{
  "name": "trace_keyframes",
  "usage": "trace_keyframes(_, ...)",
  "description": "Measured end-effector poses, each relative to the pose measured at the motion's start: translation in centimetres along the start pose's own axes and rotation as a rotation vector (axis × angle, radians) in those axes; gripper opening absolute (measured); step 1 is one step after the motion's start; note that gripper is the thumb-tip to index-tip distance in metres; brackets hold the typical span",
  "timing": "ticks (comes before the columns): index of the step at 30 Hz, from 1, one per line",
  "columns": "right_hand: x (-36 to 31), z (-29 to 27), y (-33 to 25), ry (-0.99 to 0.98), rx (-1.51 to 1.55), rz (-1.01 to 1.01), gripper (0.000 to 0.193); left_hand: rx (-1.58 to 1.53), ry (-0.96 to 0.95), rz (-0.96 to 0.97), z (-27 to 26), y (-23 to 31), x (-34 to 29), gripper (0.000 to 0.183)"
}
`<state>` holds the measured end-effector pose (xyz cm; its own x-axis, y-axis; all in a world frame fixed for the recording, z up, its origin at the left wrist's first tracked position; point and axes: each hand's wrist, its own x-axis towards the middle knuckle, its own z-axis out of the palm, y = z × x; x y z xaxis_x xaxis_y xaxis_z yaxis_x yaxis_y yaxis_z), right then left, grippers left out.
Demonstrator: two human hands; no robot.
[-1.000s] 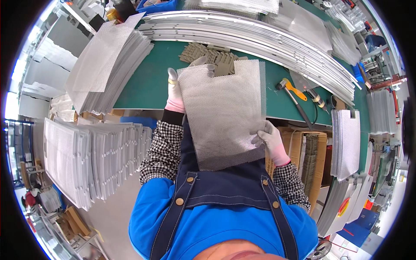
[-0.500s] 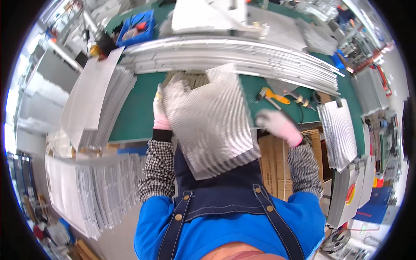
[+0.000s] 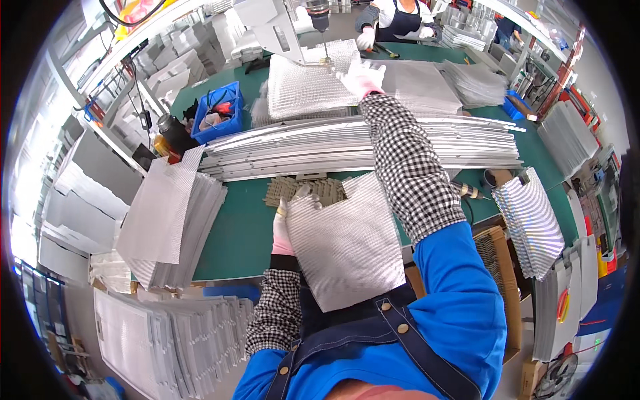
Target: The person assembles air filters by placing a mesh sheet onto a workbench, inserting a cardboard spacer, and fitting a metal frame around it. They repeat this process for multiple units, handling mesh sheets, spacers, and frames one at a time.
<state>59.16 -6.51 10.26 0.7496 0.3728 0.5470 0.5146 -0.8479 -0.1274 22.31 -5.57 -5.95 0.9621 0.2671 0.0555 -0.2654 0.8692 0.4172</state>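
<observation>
My left hand [image 3: 283, 233], in a white and pink glove, grips the left edge of a silvery metal mesh sheet [image 3: 347, 247]. This sheet has a notched top edge and leans over the table's front edge against my apron. A ribbed beige block [image 3: 280, 192] lies partly hidden behind it. Stretched far across the table, my right hand [image 3: 362, 78] has its fingers apart and nothing visible in them. It is beside a textured silvery sheet [image 3: 300, 90] on a pile, near an upright tool with a black body [image 3: 319, 20] whose thin shaft points down.
Long metal strips [image 3: 267, 150] cross the green table [image 3: 233, 233]. Mesh sheet stacks stand at left [image 3: 160, 213] and right [image 3: 530, 220]. Also there are a blue bin [image 3: 220, 123], a power driver [image 3: 469, 192] and an open carton [image 3: 503, 273]. A co-worker [image 3: 399, 20] stands opposite.
My right hand has gone from the table's near right to its far side, its sleeve now covering the orange-handled tool. The view has tilted up. My left hand keeps hold of the mesh sheet.
</observation>
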Motion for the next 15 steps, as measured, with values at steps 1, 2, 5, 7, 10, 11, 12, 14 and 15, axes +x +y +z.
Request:
trace_keyframes(1, -0.2, 0.3, -0.7, 0.046, -0.031, -0.020, 0.080, -0.001, 0.010, -0.001, 0.0, 0.0, -0.2, 0.074)
trace_keyframes(2, -0.4, 0.6, -1.2, 0.092, -0.063, -0.038, 0.074, 0.016, 0.041, 0.001, 0.0, 0.2, -0.3, 0.077)
trace_keyframes(5, 0.1, 0.4, -1.2, 0.317, -0.201, -0.172, 0.074, 0.031, 0.089, 0.010, 0.4, 0.0, -0.4, 0.083)
trace_keyframes(7, 0.8, 0.1, -1.0, 0.366, -0.203, -0.215, 0.076, 0.047, 0.059, 0.022, 0.3, 0.1, -0.5, 0.087)
trace_keyframes(10, 0.6, -0.6, -0.7, 0.491, -0.003, -0.150, 0.077, 0.040, 0.053, 0.007, 0.0, 0.6, -0.5, 0.088)
trace_keyframes(11, -0.2, -1.0, -1.4, 0.330, 0.082, -0.110, 0.089, 0.039, 0.058, 0.028, -0.1, 0.9, -0.7, 0.089)
trace_keyframes(12, 0.7, 0.5, 0.2, 0.384, 0.016, -0.058, 0.104, 0.044, 0.028, 0.013, 0.3, 0.3, -0.1, 0.089)
trace_keyframes(14, 1.0, 3.1, 0.9, 0.237, 0.081, -0.017, 0.082, 0.045, 0.008, -0.005, 0.4, -0.1, 0.6, 0.090)
trace_keyframes(15, 0.6, 3.3, -0.2, 0.245, 0.057, -0.064, 0.066, 0.038, 0.024, -0.003, 0.2, 0.0, 0.3, 0.091)
